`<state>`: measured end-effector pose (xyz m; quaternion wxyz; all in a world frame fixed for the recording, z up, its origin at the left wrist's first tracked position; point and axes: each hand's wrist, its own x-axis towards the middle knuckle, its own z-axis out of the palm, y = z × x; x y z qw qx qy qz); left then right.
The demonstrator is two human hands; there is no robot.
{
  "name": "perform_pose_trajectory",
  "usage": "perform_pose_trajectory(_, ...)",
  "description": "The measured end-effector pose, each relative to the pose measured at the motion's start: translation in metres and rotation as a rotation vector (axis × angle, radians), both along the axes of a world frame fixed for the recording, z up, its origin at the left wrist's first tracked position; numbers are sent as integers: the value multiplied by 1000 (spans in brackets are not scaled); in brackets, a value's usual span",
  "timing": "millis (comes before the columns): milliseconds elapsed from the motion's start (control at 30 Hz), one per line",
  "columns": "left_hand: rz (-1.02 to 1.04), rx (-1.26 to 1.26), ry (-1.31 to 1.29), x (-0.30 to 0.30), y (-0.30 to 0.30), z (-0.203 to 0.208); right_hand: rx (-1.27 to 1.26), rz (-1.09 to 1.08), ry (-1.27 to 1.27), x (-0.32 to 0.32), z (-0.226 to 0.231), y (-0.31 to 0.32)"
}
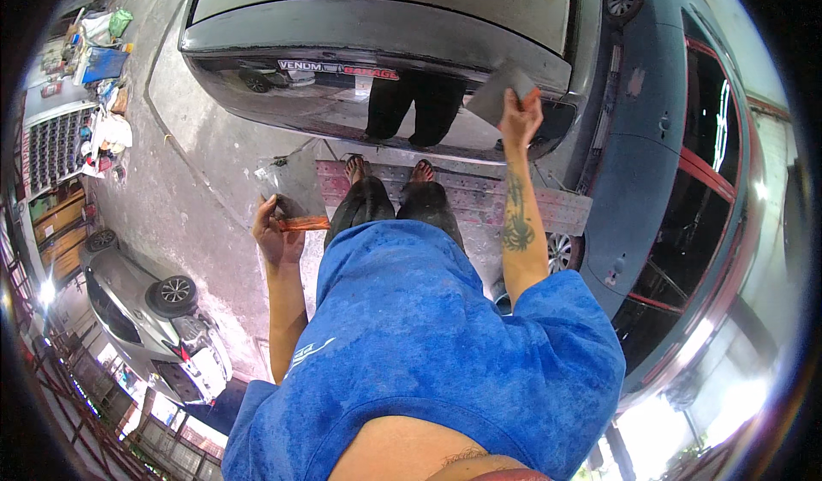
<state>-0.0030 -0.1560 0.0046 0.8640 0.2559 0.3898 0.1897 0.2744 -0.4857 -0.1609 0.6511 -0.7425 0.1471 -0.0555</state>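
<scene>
My left hand (278, 240) is closed round the orange handle of a wide putty knife (297, 186), held out left of my legs. Its flat grey blade points away from me. My right hand (521, 123) grips a second putty knife (498, 94), also with a wide grey blade and an orange edge. That blade lies over the right part of the dark car's window (321, 109), near the grey strip of bodywork (368, 29) above the glass. Whether it touches the car I cannot tell. Any filler on the blades is too unclear to make out.
Beneath my feet is a pinkish plank (514, 203) with rows of holes. A blue-grey car (642, 164) with red window trim stands close on the right. Behind on the left is a silver car (141, 327). Clutter with a blue bin (104, 64) lines the far left.
</scene>
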Motion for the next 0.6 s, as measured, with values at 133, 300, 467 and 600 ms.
perform_pose_trajectory(133,-207,-82,-125,4,-1,8,271,149,-192,13,8,59)
perform_pose_trajectory(300,9,15,-5,-2,2,3,-103,195,-318,13,8,9)
perform_pose_trajectory(467,-116,-47,-185,-11,5,8,301,73,-138,9,-30,63)
perform_pose_trajectory(600,-24,72,-14,-15,-7,17,-305,350,-385,8,-20,181)
